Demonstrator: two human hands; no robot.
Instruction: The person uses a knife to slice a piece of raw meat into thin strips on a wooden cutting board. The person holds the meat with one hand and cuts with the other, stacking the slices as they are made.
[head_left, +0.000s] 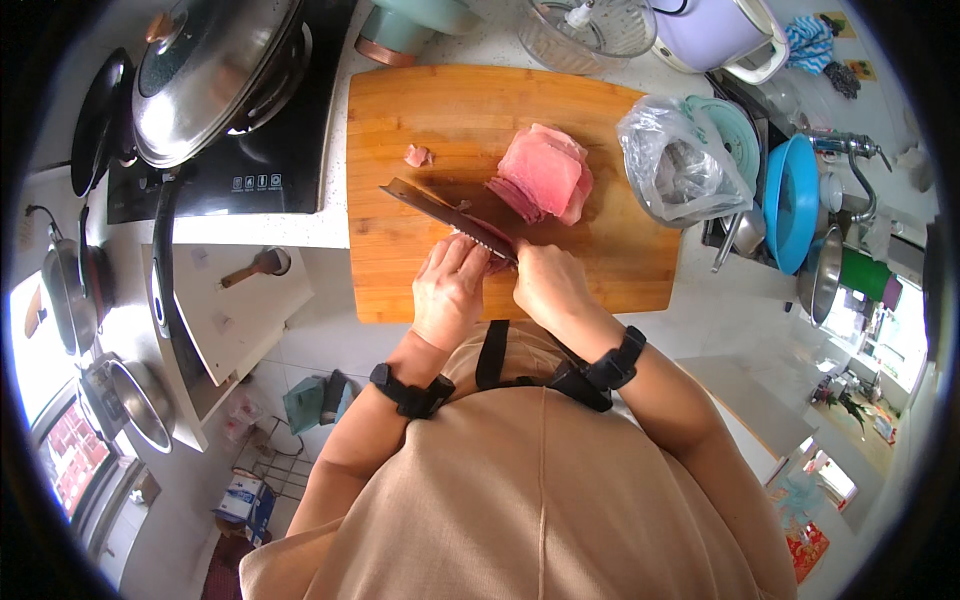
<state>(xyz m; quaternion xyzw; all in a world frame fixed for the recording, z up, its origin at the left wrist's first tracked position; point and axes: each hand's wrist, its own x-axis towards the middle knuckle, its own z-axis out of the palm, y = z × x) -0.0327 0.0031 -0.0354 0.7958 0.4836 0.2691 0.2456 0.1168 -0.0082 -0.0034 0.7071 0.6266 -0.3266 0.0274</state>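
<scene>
My right hand (551, 281) is closed around the handle of a kitchen knife (442, 213), whose dark blade points up and left over a wooden cutting board (412, 97). At the near side of the blade, my left hand (452, 285) presses its bent fingertips on a piece of raw meat (499, 264), mostly hidden by the hands and the knife. Stacked slices of pink raw meat (540, 169) lie on the board beyond the knife. A small meat scrap (417, 156) rests further left.
Left of the board stands a lidded pan (217, 75) on a black cooktop (285, 187). A clear plastic bag (675, 165) overlaps the board's right edge, with a blue basin (792, 202) beyond. A clear food-processor bowl (587, 37) and a lilac kettle (709, 34) stand behind.
</scene>
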